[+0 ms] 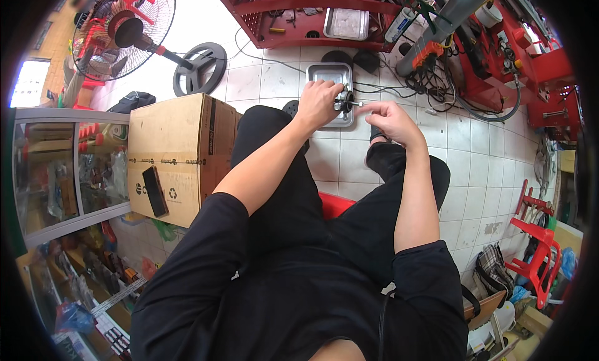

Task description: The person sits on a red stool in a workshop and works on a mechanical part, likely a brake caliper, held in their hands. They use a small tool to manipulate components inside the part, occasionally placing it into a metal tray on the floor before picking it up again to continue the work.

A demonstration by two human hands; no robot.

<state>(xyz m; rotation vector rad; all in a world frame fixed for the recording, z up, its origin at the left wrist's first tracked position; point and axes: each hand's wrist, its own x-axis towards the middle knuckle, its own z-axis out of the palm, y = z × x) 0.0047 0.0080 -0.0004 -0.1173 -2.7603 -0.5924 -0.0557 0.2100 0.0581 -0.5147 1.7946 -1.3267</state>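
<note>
**Head view: small motor part held over the tray**

Head camera shows me one left hand (318,104) wrapped around a small metal motor part (345,101), its shaft sticking out, above one steel tray (324,71) on the floor. The right hand (388,121) pinches thumb and forefinger beside the shaft. I judge disassembly midway; the part remains whole.

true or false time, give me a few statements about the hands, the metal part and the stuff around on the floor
1. The left hand grips a small metal motor part. True.
2. The right hand rests on the cardboard box. False: it is at the part's shaft, above a metal tray on the floor.
3. A dark phone lies on the box. True.
4. The standing fan is at the person's right. False: it stands to the left.
5. The floor is white tile. True.
</note>
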